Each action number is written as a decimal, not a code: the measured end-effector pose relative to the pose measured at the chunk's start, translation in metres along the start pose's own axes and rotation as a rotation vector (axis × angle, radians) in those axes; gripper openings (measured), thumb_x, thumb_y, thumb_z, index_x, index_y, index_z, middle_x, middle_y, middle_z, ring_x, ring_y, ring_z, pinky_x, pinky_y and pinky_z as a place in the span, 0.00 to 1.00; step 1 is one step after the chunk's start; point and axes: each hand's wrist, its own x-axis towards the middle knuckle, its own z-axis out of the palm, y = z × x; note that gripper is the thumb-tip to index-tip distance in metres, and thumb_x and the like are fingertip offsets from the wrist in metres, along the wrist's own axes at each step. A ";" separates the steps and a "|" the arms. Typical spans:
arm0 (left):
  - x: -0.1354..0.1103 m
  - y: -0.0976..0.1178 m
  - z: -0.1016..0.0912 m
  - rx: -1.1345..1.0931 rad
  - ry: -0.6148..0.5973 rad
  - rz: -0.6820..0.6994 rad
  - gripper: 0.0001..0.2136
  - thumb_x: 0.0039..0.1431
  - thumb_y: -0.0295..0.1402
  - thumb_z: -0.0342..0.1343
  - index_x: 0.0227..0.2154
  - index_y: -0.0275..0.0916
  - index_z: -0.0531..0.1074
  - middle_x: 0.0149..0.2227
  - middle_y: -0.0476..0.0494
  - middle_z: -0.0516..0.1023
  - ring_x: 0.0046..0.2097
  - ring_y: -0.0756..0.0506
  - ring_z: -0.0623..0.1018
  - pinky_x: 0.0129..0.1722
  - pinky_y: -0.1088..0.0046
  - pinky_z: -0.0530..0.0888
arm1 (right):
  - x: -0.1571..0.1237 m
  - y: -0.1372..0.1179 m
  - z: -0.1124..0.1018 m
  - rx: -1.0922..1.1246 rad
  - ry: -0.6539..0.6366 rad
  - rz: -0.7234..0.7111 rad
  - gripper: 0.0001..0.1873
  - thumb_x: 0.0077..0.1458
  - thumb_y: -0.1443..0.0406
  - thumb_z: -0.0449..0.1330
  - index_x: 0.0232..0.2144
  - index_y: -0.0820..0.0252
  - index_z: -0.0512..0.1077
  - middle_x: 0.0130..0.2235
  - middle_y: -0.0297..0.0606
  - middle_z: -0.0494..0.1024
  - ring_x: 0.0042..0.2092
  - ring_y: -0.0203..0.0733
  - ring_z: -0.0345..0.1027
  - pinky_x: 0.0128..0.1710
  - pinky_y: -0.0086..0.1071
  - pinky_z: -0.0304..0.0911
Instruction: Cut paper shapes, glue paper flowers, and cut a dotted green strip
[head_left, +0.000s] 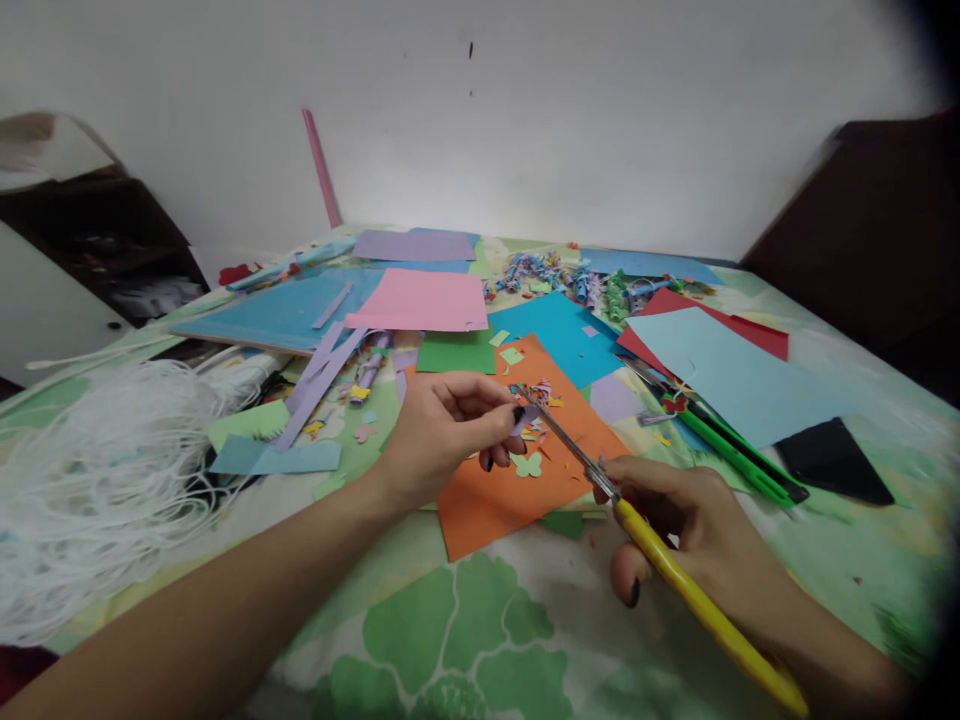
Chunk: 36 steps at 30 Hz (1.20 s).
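Note:
My left hand pinches a small lilac piece of paper between thumb and finger, over an orange sheet. From the right, my right hand grips yellow-handled scissors, whose blades point up and left to the lilac piece. Whether the blades touch the paper I cannot tell. On the orange sheet below lie a light green butterfly cutout and a scatter of tiny coloured paper scraps.
A heap of white string lies at the left. Around the orange sheet are a pink sheet, a blue sheet and a pale blue sheet. A green box cutter and a black phone-like slab rest at the right.

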 end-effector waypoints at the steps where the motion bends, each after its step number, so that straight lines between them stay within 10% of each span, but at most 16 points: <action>1: 0.000 0.000 0.000 0.002 0.000 -0.004 0.00 0.49 0.26 0.60 0.26 0.36 0.75 0.19 0.51 0.78 0.17 0.54 0.74 0.15 0.83 0.71 | 0.000 0.000 0.000 -0.005 0.004 0.001 0.13 0.40 0.63 0.67 0.21 0.58 0.65 0.14 0.25 0.60 0.20 0.30 0.44 0.18 0.29 0.39; 36: 0.007 0.007 -0.009 0.044 0.007 -0.052 0.01 0.44 0.27 0.60 0.24 0.36 0.75 0.17 0.50 0.76 0.16 0.53 0.72 0.14 0.83 0.67 | -0.003 -0.004 -0.007 -0.060 -0.046 -0.013 0.05 0.43 0.72 0.60 0.25 0.59 0.68 0.16 0.28 0.75 0.21 0.31 0.49 0.20 0.28 0.46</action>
